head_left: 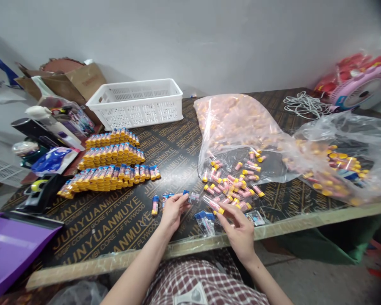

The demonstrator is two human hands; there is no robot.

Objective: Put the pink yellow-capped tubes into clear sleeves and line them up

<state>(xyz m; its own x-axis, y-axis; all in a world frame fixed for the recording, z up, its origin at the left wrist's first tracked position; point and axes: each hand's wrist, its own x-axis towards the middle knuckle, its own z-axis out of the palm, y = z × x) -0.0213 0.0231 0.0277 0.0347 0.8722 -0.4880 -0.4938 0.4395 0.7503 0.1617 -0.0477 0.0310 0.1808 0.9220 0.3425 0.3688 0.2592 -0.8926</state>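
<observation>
My left hand (174, 214) pinches a small clear plastic sleeve (194, 197) with a blue end, just above the table. In my right hand (239, 233) is a clear tube (213, 204) with a yellow cap and pink contents, tilted between thumb and fingers. Beneath and beyond it lies a loose heap of similar tubes (235, 186). Flat blue and clear sleeves (205, 222) lie between my hands near the table edge. Left of my left hand stands a blue-wrapped tube (155, 205); others behind the fingers are partly hidden. Stacked rows of wrapped tubes (111, 173) fill the left side.
A white plastic basket (133, 112) stands at the back. A large bag of tubes (238, 116) spills open, with another clear bag (346, 165) to its right. A tape dispenser (40, 192), purple dustpan (15, 250), pink fan (360, 91) and coiled cable (305, 105) flank the work area.
</observation>
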